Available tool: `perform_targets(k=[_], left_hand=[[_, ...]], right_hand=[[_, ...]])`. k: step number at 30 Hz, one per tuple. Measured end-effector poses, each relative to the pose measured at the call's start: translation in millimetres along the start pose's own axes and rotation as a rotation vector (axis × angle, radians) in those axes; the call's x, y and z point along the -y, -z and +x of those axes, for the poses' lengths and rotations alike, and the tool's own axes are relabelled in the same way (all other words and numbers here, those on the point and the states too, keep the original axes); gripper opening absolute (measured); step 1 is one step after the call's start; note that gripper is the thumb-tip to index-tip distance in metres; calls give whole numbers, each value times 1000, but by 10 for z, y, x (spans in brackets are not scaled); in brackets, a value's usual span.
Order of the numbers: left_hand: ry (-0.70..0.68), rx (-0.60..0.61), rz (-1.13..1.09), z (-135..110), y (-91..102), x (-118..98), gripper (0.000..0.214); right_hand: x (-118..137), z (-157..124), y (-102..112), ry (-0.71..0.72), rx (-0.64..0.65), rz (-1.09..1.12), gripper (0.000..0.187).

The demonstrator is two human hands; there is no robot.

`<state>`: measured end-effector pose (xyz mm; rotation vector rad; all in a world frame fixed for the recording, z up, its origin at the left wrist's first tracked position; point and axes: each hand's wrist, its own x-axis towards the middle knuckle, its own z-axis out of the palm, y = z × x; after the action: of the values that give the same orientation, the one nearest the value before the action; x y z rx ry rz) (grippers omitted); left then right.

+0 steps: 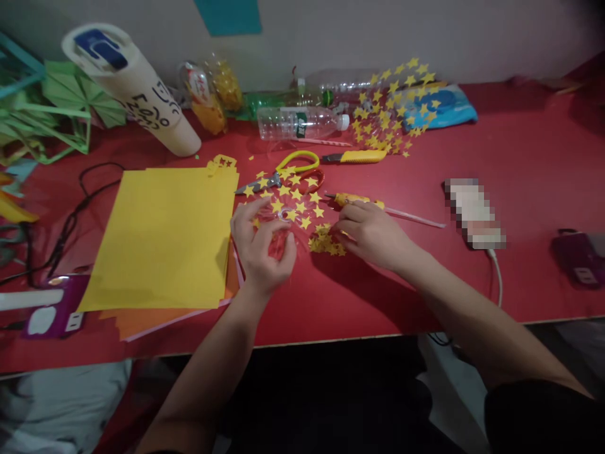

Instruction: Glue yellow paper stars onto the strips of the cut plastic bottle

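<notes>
My left hand curls around the near left side of a clear plastic piece, with a round bottle-neck-like ring in its middle and yellow stars stuck over it. The red table shows through it. Just to its right lies a small pile of yellow stars. The fingers of my right hand are bent together at the edge of this pile; whether a star is between the fingertips is hidden. Beyond the right hand lies a yellow hot glue gun with a glue stick out of its back.
Yellow-handled scissors and a yellow cutter knife lie behind. Yellow paper sheets cover the left. A white tumbler, clear bottle and star-covered plastic line the back. A phone lies right.
</notes>
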<state>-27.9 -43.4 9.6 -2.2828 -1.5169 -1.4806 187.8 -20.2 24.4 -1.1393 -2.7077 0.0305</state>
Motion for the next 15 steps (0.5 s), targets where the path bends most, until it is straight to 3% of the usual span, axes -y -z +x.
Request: perform_targets(k=[8, 15], left_hand=[[4, -120, -88, -32, 58, 44, 11], [-42, -146, -112, -64, 59, 28, 12]], right_hand=[[15, 37, -362, 16, -31, -147, 22], [41, -17, -399, 79, -139, -178, 29]])
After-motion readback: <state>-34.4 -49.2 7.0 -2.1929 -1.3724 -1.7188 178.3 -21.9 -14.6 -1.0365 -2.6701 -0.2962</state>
